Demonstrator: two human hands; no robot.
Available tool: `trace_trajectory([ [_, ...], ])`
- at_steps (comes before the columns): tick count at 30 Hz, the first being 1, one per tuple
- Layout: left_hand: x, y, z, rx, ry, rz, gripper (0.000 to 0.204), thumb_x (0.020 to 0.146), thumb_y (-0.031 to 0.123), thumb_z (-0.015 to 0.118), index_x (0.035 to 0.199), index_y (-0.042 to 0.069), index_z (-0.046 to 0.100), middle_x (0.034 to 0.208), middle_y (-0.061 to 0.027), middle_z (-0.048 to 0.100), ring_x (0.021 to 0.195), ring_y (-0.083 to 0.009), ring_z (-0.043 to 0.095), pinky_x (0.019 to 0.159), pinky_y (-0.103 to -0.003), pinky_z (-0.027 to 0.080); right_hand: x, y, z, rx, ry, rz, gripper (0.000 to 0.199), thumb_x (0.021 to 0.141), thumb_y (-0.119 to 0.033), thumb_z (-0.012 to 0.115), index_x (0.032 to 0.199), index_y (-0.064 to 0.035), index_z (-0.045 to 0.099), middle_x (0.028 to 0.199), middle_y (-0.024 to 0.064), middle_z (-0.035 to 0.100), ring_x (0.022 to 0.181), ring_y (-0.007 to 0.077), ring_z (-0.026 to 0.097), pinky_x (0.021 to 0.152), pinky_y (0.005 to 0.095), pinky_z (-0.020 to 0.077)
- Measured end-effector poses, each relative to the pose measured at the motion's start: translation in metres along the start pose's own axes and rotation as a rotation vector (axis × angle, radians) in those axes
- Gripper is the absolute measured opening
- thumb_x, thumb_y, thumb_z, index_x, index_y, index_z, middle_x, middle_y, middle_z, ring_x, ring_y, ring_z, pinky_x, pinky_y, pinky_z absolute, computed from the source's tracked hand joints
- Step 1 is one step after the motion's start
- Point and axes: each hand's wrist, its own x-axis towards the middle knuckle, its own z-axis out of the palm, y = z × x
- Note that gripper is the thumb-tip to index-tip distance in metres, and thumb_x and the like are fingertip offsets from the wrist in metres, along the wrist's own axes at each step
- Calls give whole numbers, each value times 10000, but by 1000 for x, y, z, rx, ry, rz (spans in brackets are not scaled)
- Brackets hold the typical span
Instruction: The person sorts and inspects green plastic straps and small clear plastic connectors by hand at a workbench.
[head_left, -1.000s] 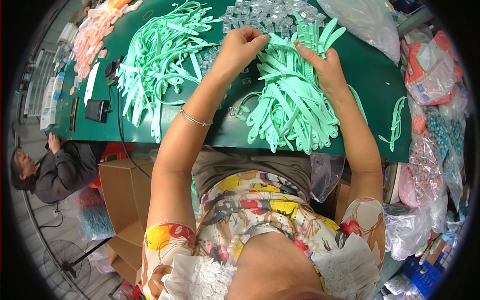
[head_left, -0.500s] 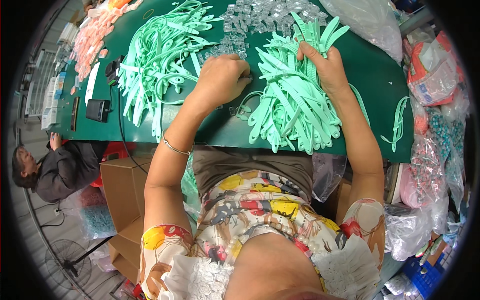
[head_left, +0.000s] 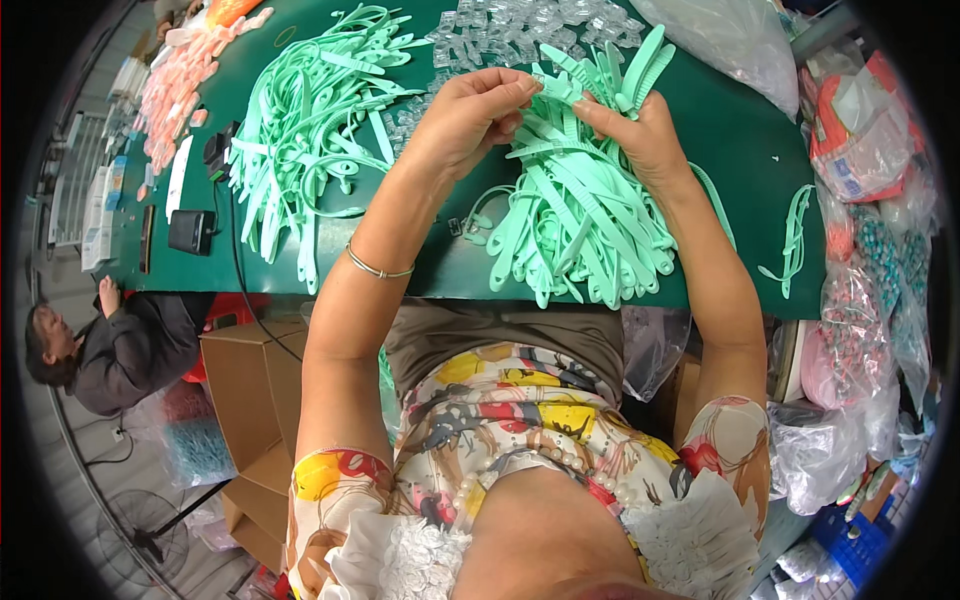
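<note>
A green table [head_left: 755,190] spreads out before you, with a co-worker [head_left: 140,350] at the far left, near a brown cardboard box [head_left: 240,370] and a fan [head_left: 145,540]. Plastic bags [head_left: 855,140] crowd the right side. The bunch of mint-green straps [head_left: 585,215] lies on the table in front of you, fanning toward the near edge. Your right hand [head_left: 640,135] closes its grip around the upper part of that bunch, thumb laid across it, strap ends sticking up past your fingers. Your left hand [head_left: 475,115] has its grip pinched, thumb and fingertips pressed together at the bunch's upper left edge; what sits between them is too small to tell. Left of your hands lies a loose pile of similar straps [head_left: 315,130]. Small clear plastic pieces [head_left: 530,28] are scattered beyond your hands, and pink pieces [head_left: 175,95] cover the far left corner. One separate strap [head_left: 793,240] rests near the right edge.
</note>
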Motion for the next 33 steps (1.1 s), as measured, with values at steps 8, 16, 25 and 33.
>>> trace_trajectory([
  [8, 0, 0, 2, 24, 5, -6, 199, 839, 159, 627, 958, 3, 590, 727, 32, 511, 569, -38, 393, 489, -175, 296, -1, -2, 0, -17, -8, -15, 181, 729, -139, 694, 831, -13, 614, 717, -7, 579, 641, 58, 511, 570, 214, 403],
  [16, 0, 1, 3, 45, 13, -23, 197, 837, 177, 631, 928, 10, 581, 713, 37, 494, 565, -47, 378, 492, -175, 295, -1, -1, -2, -72, -33, -7, 186, 726, -141, 699, 837, -16, 618, 744, -1, 596, 658, 62, 524, 590, 220, 419],
  [25, -2, 3, 5, 187, 11, 55, 185, 833, 181, 633, 898, 15, 585, 658, 45, 484, 537, -44, 369, 480, -189, 277, -1, -1, -2, -68, -46, -5, 200, 726, -137, 706, 854, -9, 623, 769, 4, 606, 682, 66, 532, 613, 223, 432],
  [33, 2, 3, 12, 461, 47, 200, 201, 839, 201, 619, 849, 1, 630, 632, 38, 508, 536, -31, 383, 469, -190, 281, -1, 1, 0, -81, -47, -38, 201, 730, -129, 712, 866, -14, 620, 766, -2, 601, 684, 65, 529, 615, 223, 434],
])
